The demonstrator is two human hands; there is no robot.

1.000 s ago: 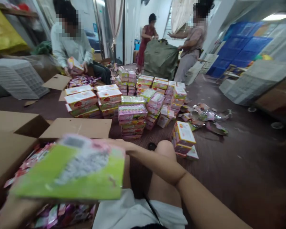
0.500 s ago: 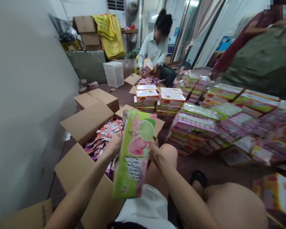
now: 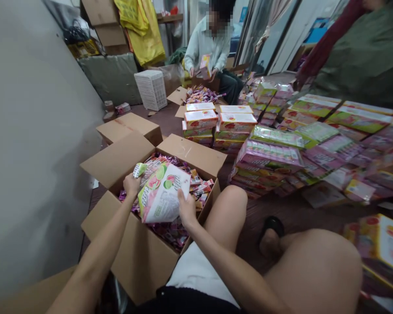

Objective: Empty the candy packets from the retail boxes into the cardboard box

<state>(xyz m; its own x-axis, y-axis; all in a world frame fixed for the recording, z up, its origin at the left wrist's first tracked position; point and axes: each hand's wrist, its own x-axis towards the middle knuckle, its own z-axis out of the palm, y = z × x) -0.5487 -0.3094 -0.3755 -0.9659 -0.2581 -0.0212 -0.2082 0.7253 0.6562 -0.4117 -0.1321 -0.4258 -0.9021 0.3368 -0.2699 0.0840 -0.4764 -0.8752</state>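
Observation:
I hold a green and pink printed carton point(image 3: 162, 194) over an open cardboard box point(image 3: 140, 257) that is full of small purple and red sachets point(image 3: 170, 231). My left hand point(image 3: 132, 183) is closed on the carton's upper left end, by its open flap. My right hand point(image 3: 185, 208) grips its lower right edge. The carton is tilted with its white printed side up. My bare knee point(image 3: 227, 209) rests just right of the box.
Stacks of colourful cartons point(image 3: 268, 152) cover the floor to the right. A closed cardboard box point(image 3: 127, 126) and a white basket point(image 3: 150, 89) stand behind. A seated person point(image 3: 209, 48) handles a carton at the back. A grey wall point(image 3: 29, 131) is on the left.
The carton came down from upright in front of me to a tilted position just over the sachet box. Both hands stayed on it, and my view dipped toward the box.

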